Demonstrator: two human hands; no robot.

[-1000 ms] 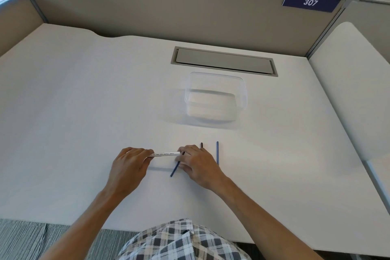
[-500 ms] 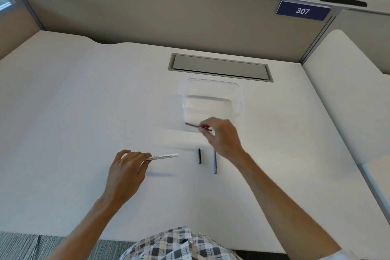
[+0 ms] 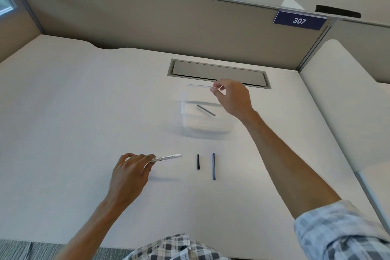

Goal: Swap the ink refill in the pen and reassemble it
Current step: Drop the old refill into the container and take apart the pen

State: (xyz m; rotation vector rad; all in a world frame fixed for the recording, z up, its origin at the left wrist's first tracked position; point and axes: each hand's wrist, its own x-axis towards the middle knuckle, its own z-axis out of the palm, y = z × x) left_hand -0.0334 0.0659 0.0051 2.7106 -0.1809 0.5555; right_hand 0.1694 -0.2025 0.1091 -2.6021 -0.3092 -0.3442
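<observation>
My left hand (image 3: pixel 129 173) held one end of the white plastic pen tube with small black print (image 3: pixel 166 157) in its grip. The tube stuck out to the right, a little above the pale desk (image 3: pixel 63 112), and it made a soft shadow below. My right hand (image 3: pixel 232 97) was stretched out over the clear plastic box (image 3: pixel 207 126) near the back of the desk. Its grip was loose, with the thumb and first finger apart and nothing between them. A thin dark ink stick (image 3: pixel 206 110) lay tilted on the floor of the box. Closer to me, a short black pen piece (image 3: pixel 198 162) lay flat on the desk. Just to its right lay a long thin blue ink stick (image 3: pixel 213 166). Both pointed away from me and did not touch. They lay between the pen tube and my right arm.
</observation>
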